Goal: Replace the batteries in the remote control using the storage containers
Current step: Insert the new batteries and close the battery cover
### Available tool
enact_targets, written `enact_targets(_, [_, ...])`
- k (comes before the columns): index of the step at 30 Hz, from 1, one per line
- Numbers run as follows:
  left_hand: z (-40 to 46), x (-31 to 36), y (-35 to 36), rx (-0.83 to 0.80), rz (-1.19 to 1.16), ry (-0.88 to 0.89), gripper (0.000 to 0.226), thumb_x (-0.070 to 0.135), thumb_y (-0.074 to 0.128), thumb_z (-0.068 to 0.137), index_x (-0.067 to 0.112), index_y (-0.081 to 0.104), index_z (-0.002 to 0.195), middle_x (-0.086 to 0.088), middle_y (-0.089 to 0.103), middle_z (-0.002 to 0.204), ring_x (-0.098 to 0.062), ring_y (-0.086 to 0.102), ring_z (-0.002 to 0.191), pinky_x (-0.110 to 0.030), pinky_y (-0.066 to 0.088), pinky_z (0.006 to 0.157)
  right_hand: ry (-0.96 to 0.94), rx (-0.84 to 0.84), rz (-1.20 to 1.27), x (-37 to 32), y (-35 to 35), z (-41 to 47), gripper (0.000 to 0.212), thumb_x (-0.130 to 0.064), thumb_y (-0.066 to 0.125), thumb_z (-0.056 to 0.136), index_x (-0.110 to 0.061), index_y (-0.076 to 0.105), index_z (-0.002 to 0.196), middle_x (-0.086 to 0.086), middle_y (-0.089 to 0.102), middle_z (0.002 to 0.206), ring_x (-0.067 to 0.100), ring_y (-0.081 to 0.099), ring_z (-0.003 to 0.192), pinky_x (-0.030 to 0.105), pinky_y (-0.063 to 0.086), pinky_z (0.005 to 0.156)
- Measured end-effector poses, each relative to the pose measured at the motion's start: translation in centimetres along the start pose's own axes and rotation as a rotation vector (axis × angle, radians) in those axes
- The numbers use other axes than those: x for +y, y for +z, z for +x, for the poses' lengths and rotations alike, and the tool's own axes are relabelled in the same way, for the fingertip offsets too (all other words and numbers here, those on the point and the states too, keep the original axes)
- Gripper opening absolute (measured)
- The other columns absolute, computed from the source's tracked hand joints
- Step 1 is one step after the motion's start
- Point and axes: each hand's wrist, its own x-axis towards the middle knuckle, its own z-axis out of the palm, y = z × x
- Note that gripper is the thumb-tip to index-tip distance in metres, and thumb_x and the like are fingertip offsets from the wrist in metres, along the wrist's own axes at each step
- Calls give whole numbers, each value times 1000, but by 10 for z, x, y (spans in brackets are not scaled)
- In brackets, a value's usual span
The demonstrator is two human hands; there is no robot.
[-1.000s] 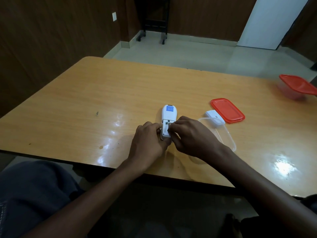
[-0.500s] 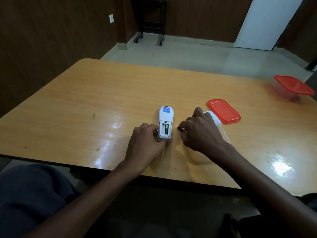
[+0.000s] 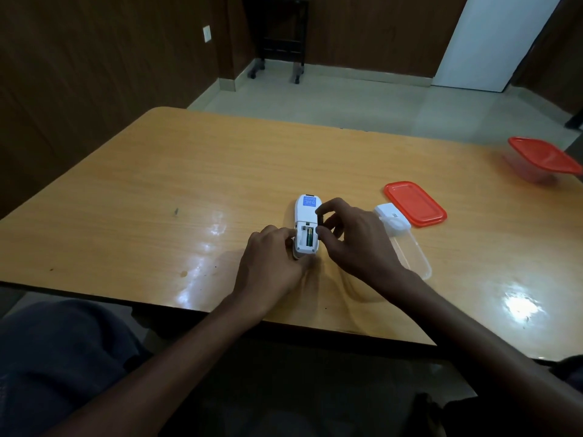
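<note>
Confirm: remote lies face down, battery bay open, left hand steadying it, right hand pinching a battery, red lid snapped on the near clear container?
Wrong on the lid. The head view shows the red lid lying loose on the table beyond the open clear container. The rest stands.

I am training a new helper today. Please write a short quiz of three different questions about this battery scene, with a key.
1. True or false: the remote control lies face down with its battery bay open.
2. Which hand pinches a dark battery: left hand or right hand?
3. Where is the loose red lid? A: on the table; B: on the floor.

Key: 1 true; 2 right; 3 A.
</note>
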Motion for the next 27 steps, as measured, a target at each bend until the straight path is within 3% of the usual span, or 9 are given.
enact_targets(5, [0,1,0,-8,8,-3,60,48,76,84,24,63,137,0,66,117,-18,58,109,-26,44,78,76,55,166,-5,2,-2,21,-17,70,90,-18,63,109,-3,77,85,12,70,78,40,57,73])
enact_targets(9, [0,0,0,-14,17,-7,58,47,76,84,24,64,135,0,66,116,-19,59,110,-25,43,77,92,57,192,-4,5,-1,28,-12,62,92,-25,69,116,0,66,92,13,68,80,39,57,72])
enact_targets(13, [0,0,-1,-12,15,-3,58,47,76,83,22,64,134,0,67,117,-19,59,108,-25,42,77,90,8,190,-2,4,0,33,-10,69,90,-19,68,122,-2,70,96,9,68,80,12,50,72])
enact_targets(16, [0,1,-1,-15,0,-2,58,46,76,84,22,64,135,-1,67,117,-19,59,108,-26,43,78,148,-14,198,-2,0,3,18,-10,73,87,-16,75,103,-7,75,92,1,67,76,10,51,70])
enact_targets(18, [0,1,-2,-16,-8,-5,58,46,75,84,22,63,135,-1,67,116,-20,58,108,-26,43,78,162,-50,185,-3,-1,6,18,-7,67,91,-17,79,101,-9,76,97,0,66,78,6,48,71])
enact_targets(19, [-1,2,-2,-16,-6,-3,57,46,75,85,23,64,135,-1,67,114,-20,58,108,-26,42,78,153,-63,170,-3,0,6,22,-5,64,92,-17,80,102,-7,77,102,3,68,85,8,49,75])
enact_targets(22, [-1,2,-2,-19,-5,3,56,47,73,85,23,65,134,-3,67,111,-22,58,107,-29,45,78,75,-69,106,-3,2,7,28,0,59,94,-14,79,108,1,76,113,18,66,109,31,54,92])
enact_targets(27, [-1,1,-2,-25,-12,0,58,47,75,84,22,64,136,-2,66,112,-21,57,106,-29,45,78,-84,-66,-2,-1,7,6,31,5,59,90,-10,77,111,6,77,110,29,63,100,27,40,77])
